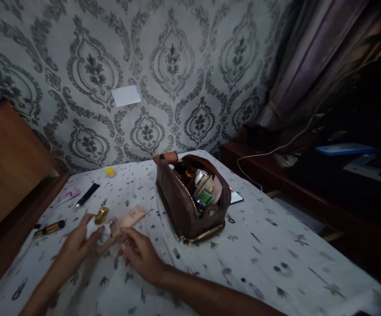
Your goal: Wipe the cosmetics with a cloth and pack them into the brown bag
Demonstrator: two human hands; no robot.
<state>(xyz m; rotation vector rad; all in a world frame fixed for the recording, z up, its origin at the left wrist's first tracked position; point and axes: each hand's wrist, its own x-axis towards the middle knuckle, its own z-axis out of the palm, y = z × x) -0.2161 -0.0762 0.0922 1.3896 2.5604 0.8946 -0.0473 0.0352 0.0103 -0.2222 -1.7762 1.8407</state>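
My left hand (76,245) has its thumb and index finger around a pale container with a gold cap (101,215); blur hides much of its body. Curled fingers of my right hand (140,254) meet at the near end of a beige squeeze tube (133,216), and what they pinch is unclear. A small pinkish item (112,223) sits between the hands. Right of them, a brown leather toiletry bag (177,202) stands unzipped, packed with small items, among them a green packet (205,198).
On the patterned sheet (252,263) lie a black tube (87,196), a pink-and-white tube (69,196), a yellow-lidded jar (110,171) and a black-and-gold tube (50,228). A wooden panel (9,162) borders the left. A white cable (285,144) hangs at right.
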